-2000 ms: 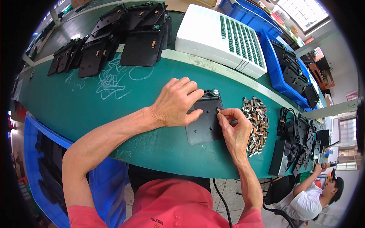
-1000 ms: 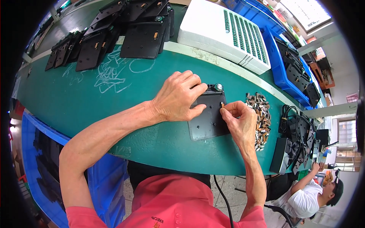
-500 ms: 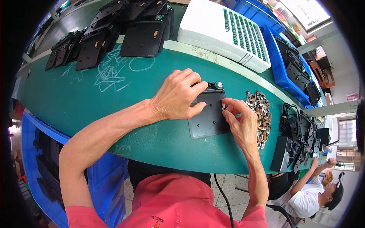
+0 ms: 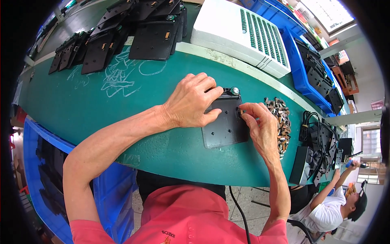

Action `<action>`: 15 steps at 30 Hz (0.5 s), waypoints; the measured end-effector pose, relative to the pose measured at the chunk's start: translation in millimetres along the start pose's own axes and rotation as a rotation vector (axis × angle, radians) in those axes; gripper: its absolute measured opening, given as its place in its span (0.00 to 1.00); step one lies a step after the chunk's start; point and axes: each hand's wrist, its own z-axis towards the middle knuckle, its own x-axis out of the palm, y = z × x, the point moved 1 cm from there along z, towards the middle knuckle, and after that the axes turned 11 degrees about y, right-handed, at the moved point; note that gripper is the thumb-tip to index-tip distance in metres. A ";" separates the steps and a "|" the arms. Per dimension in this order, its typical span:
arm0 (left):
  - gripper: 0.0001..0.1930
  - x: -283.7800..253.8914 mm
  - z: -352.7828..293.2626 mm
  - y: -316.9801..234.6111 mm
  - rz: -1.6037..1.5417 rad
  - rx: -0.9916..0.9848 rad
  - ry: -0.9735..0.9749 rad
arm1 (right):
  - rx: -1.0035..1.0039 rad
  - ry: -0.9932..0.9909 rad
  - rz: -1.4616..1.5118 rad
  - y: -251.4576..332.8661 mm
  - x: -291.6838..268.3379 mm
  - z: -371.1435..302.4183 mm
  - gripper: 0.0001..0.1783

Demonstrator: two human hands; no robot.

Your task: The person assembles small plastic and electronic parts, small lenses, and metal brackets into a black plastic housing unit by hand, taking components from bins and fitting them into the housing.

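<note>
A flat black plastic panel [image 4: 221, 130] lies on the green bench in front of me, with a round green-and-silver part [image 4: 234, 91] at its top edge. My left hand [image 4: 193, 99] holds the panel by its upper left side, thumb over its face and fingers at the top edge. At the panel's right edge, the thumb and index finger of my right hand [image 4: 260, 126] are closed on a small connector [image 4: 240, 111], mostly hidden by the fingertips. Just right of that hand is a heap of small brown, black and white connectors [image 4: 282, 122].
Similar black panels [image 4: 152, 42] are stacked at the back left. A white foam tray [image 4: 227, 44] holds rows of green round parts. Blue bins [image 4: 298, 77] stand back right and lower left. Black cables and a black box [image 4: 300, 164] lie at right; a person in white sits beyond.
My right hand has shifted slightly right and its fingertips have changed position at the panel's edge. The left hand keeps its hold. The person at right has moved their raised hand a little.
</note>
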 end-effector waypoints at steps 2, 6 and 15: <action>0.23 -0.5 0.4 -0.3 0.001 -0.004 0.005 | -0.010 -0.004 -0.008 0.3 -2.0 -0.7 0.09; 0.23 0.0 0.0 0.3 0.009 0.006 -0.011 | 0.005 0.013 0.007 0.1 -2.2 -2.5 0.09; 0.22 -1.6 1.3 1.6 -0.011 0.013 0.018 | 0.017 0.026 -0.018 6.0 -2.1 -1.8 0.08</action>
